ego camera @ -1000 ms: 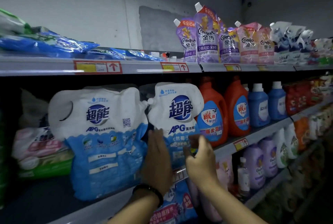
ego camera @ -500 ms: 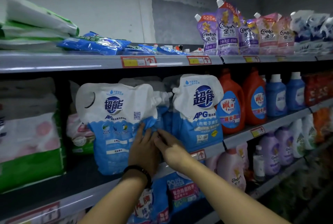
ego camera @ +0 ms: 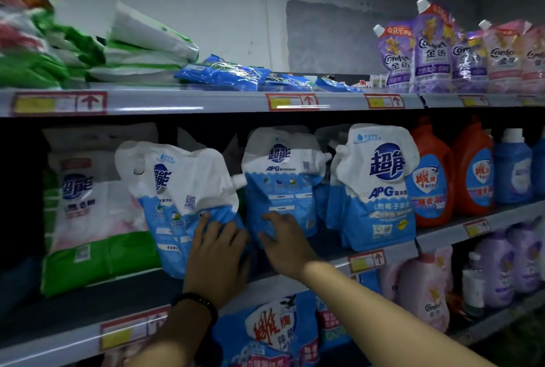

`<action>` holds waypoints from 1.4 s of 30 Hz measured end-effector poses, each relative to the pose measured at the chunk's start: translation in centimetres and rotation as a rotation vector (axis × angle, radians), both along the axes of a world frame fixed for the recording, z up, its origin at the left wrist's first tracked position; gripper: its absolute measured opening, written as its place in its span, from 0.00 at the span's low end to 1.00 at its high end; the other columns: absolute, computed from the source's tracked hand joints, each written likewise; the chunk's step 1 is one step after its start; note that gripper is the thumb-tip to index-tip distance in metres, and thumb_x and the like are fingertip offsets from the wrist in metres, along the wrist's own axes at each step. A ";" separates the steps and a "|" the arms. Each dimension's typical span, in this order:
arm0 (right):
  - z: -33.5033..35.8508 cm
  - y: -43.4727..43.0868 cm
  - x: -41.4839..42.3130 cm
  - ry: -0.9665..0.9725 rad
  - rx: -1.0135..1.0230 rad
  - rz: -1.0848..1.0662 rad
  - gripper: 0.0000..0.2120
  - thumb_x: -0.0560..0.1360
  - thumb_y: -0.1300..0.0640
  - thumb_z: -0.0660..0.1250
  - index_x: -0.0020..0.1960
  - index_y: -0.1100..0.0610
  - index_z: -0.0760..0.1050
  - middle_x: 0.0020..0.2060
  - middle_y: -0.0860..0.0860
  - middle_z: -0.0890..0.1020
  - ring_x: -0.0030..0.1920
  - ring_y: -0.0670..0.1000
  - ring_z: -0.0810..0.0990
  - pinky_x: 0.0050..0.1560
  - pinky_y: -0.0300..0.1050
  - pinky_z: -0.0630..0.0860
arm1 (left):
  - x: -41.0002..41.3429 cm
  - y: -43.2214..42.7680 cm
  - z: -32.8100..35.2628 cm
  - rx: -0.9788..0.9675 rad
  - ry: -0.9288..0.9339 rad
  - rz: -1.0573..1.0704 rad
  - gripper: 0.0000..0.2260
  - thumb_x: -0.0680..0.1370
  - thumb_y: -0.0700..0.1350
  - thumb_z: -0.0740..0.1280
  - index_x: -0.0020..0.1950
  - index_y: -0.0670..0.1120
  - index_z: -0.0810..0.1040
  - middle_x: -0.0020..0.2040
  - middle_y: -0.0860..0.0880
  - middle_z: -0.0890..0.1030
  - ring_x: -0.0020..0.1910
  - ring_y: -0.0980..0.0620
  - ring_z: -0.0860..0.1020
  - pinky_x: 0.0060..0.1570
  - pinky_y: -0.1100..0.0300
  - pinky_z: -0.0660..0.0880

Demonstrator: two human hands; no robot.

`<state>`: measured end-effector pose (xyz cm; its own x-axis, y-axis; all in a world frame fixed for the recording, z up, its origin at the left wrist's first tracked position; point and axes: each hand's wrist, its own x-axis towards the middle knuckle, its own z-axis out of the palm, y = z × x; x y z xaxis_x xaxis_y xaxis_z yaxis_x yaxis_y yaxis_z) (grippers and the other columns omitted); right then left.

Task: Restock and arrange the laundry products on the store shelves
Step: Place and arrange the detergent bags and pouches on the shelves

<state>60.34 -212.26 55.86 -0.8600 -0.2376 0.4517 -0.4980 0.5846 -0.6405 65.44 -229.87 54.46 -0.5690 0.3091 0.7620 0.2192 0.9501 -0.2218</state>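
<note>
Head view: on the middle shelf (ego camera: 442,235) the left pouch (ego camera: 180,189), white over blue, stands tilted. Its spout points to 3 o'clock at the middle pouch (ego camera: 280,186). The right pouch (ego camera: 377,189) stands upright, with the orange bottles (ego camera: 430,180) just beside it at its 3 o'clock.

The left hand (ego camera: 218,251), a black wristband (ego camera: 196,303) on its wrist, lies flat with fingers spread against the left pouch's blue lower corner. The right hand (ego camera: 284,244), at 3 o'clock of the left one, is spread with fingers slightly bent at the foot of the middle pouch. It grips nothing — whether it touches the pouch I cannot tell.

A green-and-white bag (ego camera: 97,219) stands at 9 o'clock of the left pouch. On the top shelf (ego camera: 206,102), blue packets (ego camera: 224,74) lie flat at 12 o'clock of the left hand — purple pouches (ego camera: 430,50) stand at 2 o'clock.
</note>
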 end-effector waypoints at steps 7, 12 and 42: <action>1.6 -1.4 -2.8 0.326 0.507 -0.254 0.28 0.86 0.47 0.55 0.82 0.37 0.49 0.72 0.63 0.60 0.62 0.66 0.71 0.56 0.61 0.78 | -2.1 0.3 -0.9 0.070 0.051 -0.015 0.07 0.74 0.52 0.71 0.46 0.49 0.80 0.45 0.50 0.79 0.50 0.44 0.77 0.77 0.39 0.63; 3.2 -3.1 -5.6 0.266 0.847 -0.435 0.43 0.80 0.47 0.68 0.82 0.39 0.42 0.79 0.71 0.45 0.70 0.75 0.64 0.57 0.65 0.76 | -2.8 0.8 -1.3 0.092 0.035 0.014 0.08 0.73 0.53 0.72 0.47 0.50 0.81 0.46 0.50 0.79 0.51 0.43 0.78 0.77 0.41 0.62; 1.3 9.8 -5.5 0.706 0.442 0.199 0.09 0.78 0.62 0.75 0.49 0.57 0.75 0.45 0.55 0.78 0.47 0.41 0.72 0.43 0.31 0.67 | -3.0 1.6 -1.9 0.073 0.133 0.068 0.09 0.74 0.53 0.71 0.49 0.49 0.81 0.47 0.48 0.80 0.54 0.40 0.78 0.75 0.40 0.63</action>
